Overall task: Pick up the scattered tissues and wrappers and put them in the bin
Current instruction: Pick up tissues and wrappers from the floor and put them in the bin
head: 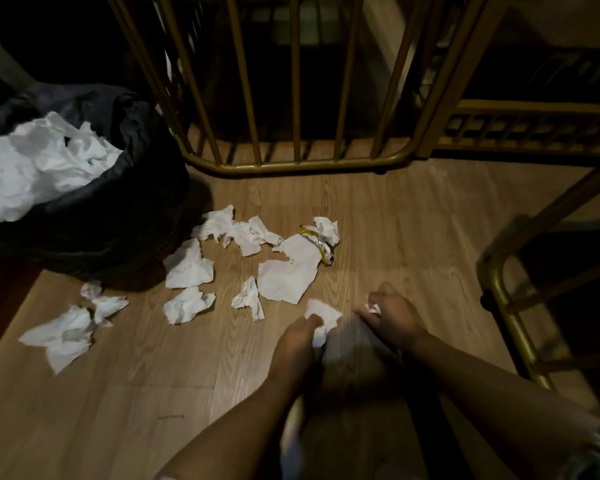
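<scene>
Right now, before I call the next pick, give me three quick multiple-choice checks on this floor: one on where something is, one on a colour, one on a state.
1. Where does the bin stand relative to the scattered tissues?
A. to their left
B. to their right
C. in the middle of them

2. What colour is the stripe on the wrapper among the tissues?
A. red
B. yellow
C. blue

3. What is the left hand doing?
A. lying flat on the floor
B. hanging idle with nothing in it
C. gripping a white tissue

Answers:
1 A: the bin sits at the far left, with the tissues spread to its right.
2 B: a yellow band shows along the wrapper.
3 C: its fingers are curled round the crumpled tissue.
</scene>
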The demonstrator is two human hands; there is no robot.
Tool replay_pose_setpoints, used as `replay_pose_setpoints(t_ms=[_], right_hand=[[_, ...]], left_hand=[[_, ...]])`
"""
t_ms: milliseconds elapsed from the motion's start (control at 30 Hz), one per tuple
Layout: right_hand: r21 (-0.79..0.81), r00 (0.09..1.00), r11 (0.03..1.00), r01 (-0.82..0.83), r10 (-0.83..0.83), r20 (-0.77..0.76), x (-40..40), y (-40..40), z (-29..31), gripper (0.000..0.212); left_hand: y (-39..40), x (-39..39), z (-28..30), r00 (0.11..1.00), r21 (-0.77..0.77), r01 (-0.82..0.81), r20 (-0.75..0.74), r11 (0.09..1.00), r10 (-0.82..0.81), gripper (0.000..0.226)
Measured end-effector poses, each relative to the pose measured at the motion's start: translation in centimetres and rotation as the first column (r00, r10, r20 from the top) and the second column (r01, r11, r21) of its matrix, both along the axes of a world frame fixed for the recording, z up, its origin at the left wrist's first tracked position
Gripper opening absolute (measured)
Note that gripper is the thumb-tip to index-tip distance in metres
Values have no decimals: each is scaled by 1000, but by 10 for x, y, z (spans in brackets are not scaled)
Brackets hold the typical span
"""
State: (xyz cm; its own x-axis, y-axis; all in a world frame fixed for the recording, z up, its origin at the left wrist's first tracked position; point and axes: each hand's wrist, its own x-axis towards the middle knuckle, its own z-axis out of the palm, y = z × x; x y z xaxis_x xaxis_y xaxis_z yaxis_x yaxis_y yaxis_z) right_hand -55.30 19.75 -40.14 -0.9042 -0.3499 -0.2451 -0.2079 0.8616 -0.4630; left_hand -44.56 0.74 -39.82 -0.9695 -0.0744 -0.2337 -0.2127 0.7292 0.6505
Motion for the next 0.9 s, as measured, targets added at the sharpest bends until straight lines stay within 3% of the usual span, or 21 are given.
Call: replay_pose_setpoints(t_ms=[67,167,267,400,533,600,700,800,900], right_hand=[[-63,993,991,117,-118,-8,-1,8,-1,31],[-105,973,970,218,-224,-53,-7,11,0,15],[-170,972,965,200,-218,-93,-13,-7,14,6],[-395,992,910,122,-115,42,-15,-61,40,30],[-316,995,944,-93,76,-64,-23,-115,45,60],[-219,981,961,-171,146,-129,-30,-138,41,65],[-120,984,976,-180,177,-30,-38,-150,29,79],[-126,986,982,-139,150,79,-33,-141,19,89],[-112,980,982,-150,163,111,-21,-127,12,85]], left_hand=[[-7,18,-1,1000,-15,-9,-21,1000,9,24],[-19,31,-8,999,-7,12,-32,1000,-12,27],[-27,31,-1,979,146,-181,-72,973,193,18],[-37,18,21,883,185,-407,-172,894,438,8],[-57,6,33,760,191,-594,-186,781,623,25],[-70,3,32,786,108,-583,-176,806,592,45],[-87,0,23,894,-58,-448,-47,892,446,67],[-91,8,17,934,-80,-352,39,932,356,55],[-82,22,16,934,-62,-357,-12,932,357,35]])
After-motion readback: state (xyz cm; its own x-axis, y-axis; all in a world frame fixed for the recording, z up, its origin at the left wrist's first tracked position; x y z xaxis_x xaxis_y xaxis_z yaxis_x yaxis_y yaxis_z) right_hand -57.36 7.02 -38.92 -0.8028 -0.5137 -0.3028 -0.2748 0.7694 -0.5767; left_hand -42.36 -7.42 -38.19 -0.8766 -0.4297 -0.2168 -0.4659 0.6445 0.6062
